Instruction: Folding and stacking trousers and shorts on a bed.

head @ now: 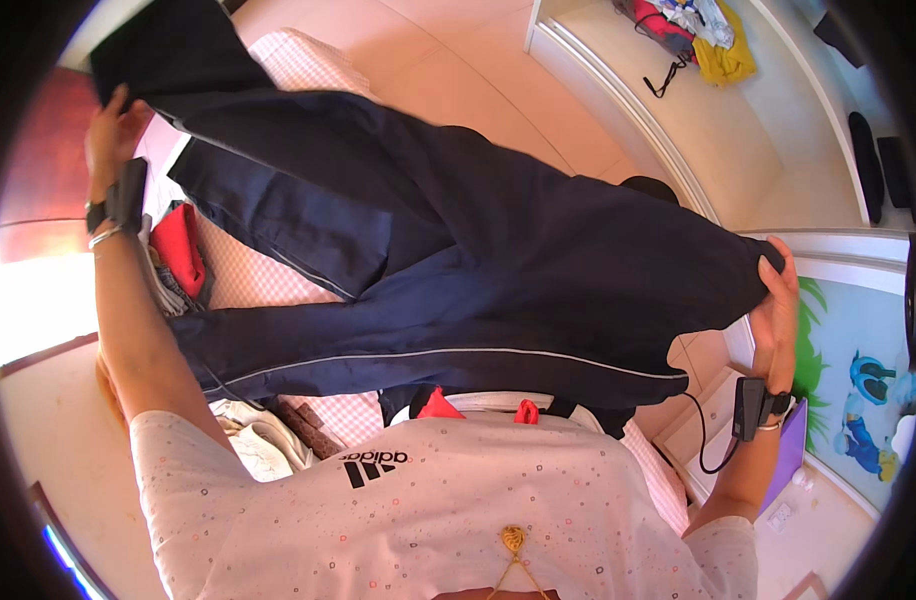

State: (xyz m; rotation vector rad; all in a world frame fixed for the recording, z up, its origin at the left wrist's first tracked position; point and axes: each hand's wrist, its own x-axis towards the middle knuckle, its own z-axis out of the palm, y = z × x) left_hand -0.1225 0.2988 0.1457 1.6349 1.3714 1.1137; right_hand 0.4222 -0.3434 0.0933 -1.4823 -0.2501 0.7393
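A pair of dark navy track trousers (503, 247) with thin white piping is spread out in the air before my chest. My left hand (114, 135), at the upper left, grips the edge of one trouser leg near its end. On the far right, my right hand (779, 292) pinches a corner at the waist end between thumb and fingers. One leg is folded back on itself around the middle, and the other reaches left behind my left forearm. Both wrists carry a black strapped device (750, 409) and a bangle.
Under the trousers lies a pink checked bedsheet (240, 262). Folded clothes, one red (179, 251), and a pale pile (259, 439) sit at left. An open white cupboard (735, 135) at upper right holds crumpled clothes (687, 34). Tiled floor (458, 60) shows beyond.
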